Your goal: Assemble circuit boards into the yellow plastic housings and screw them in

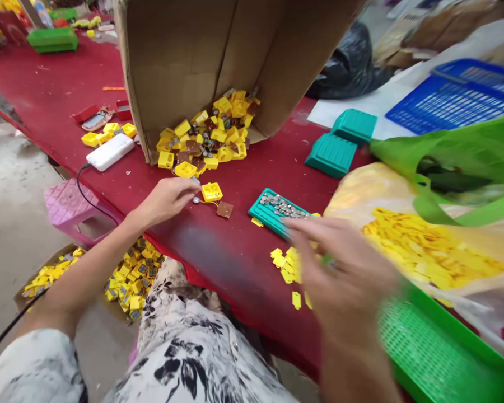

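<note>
— Right hand (340, 268)?
— Blurred, grip can't be told, over one teal tray (273, 212) of metal discs.
— Left hand (166, 201)?
— Narrow pinch beside a metal disc (196, 200); anything held is hidden. Just past it, one yellow casing (212, 192) wired to a brown pad (224, 209).

- The left hand (166, 201) has its fingertips at a small metal disc (196, 199), wired to a yellow plastic housing (211, 192) and a brown square (224, 209).
- The blurred right hand (340, 268) is over loose yellow pieces (288, 266), just beside a teal tray (269, 212) holding metal discs (282, 205).
- Farther off, a tilted cardboard box (185, 61) opens onto a yellow heap (205, 134) on the red-covered table (54, 78).
</note>
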The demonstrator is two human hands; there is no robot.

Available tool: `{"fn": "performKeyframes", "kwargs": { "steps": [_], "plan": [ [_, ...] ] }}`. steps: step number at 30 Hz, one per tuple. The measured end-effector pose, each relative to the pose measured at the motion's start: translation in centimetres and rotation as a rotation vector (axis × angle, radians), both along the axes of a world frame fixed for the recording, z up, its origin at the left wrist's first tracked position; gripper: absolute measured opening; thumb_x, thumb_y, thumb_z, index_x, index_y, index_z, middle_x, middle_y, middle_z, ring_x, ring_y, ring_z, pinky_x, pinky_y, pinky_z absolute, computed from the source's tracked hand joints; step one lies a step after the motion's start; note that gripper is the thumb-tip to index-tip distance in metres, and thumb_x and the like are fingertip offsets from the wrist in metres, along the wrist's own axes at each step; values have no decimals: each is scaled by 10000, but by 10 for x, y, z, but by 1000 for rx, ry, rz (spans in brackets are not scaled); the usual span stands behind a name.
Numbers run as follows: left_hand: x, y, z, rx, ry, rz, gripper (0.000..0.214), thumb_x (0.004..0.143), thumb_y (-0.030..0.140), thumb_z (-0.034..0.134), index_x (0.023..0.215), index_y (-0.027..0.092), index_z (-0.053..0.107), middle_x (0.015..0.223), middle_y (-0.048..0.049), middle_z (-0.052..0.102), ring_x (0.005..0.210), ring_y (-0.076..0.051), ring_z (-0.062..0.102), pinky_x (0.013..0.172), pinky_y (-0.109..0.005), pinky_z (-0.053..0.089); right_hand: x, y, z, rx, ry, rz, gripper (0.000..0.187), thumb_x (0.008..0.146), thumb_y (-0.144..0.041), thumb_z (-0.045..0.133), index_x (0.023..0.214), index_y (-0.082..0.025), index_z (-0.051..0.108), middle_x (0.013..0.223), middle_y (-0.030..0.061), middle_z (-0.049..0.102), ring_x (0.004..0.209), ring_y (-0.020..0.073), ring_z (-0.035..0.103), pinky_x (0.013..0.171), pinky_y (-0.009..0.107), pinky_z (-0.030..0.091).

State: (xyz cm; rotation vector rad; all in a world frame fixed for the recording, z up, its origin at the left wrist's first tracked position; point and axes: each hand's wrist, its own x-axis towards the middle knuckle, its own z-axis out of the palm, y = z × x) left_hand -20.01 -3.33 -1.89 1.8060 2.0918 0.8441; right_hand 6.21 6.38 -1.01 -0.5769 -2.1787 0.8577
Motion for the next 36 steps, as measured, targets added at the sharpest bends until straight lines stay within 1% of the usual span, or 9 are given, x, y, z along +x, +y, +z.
{"fn": "performKeyframes", "kwargs": {
  "steps": [2,6,9,15,21,25,28,32,36],
  "plan": [
    [-12,32,-8,31,106,-93,370,886,95,456,1195,113,657,1253,-146,682,1203,-227,606,1036,-387,447,-52,0,-17,288,-339,32,245,971,-222,470,996,-176,709,986,109,669,924,234,574,877,420,479],
    [-26,71,-16,-73,229,-390,452,828,10,469,1248,60,630,1379,-209,592,1346,-254,492,1159,-426,310,-138,-2,-54,367,-503,42,302,919,-92,427,974,-107,723,1028,195,646,949,291,517,789,429,434],
    [-27,81,-15,-113,262,-502,431,828,13,495,1215,104,660,1319,-176,642,1272,-219,558,1162,-385,302,-157,-4,-68,394,-518,10,360,893,-38,399,1081,-92,701,1094,223,627,994,308,488,797,440,419],
    [-20,77,-14,-203,321,-507,352,813,68,562,1138,135,677,1156,-140,672,1071,-215,631,938,-311,454,-126,-13,-66,297,-384,11,281,926,-113,448,954,-161,724,1005,172,652,958,281,530,772,413,438],
    [3,44,-2,-288,332,-396,344,813,237,622,1116,77,647,1101,-173,592,960,-262,620,825,-341,478,-65,-18,-55,-109,-53,-124,276,968,-277,453,1083,-168,679,1083,110,706,996,216,638,924,402,509],
    [28,20,16,-392,279,-320,381,832,349,585,1116,98,625,1095,-161,634,1026,-296,622,891,-382,469,-39,-14,-61,-406,88,-200,290,925,-356,509,1075,-162,665,1021,94,736,854,185,705,760,334,588],
    [46,7,24,-526,206,-204,450,837,411,546,1175,115,581,1087,-160,679,997,-322,652,823,-400,483,-29,-14,-71,-542,137,-213,293,884,-417,552,998,-160,636,876,72,744,699,168,705,646,304,593],
    [63,-6,18,-582,-12,-51,493,787,433,590,1194,156,564,1078,-121,702,966,-305,672,781,-383,499,-18,-19,-78,-570,122,-257,297,869,-421,568,1024,-173,622,804,48,732,650,164,695,625,302,583],
    [75,-19,0,-445,-199,30,531,756,346,614,1255,170,557,1254,-119,653,1140,-287,620,968,-411,469,-4,-25,-77,-421,6,-282,254,873,-350,566,1033,-205,700,974,83,742,874,220,704,866,414,560]
  ]
}}
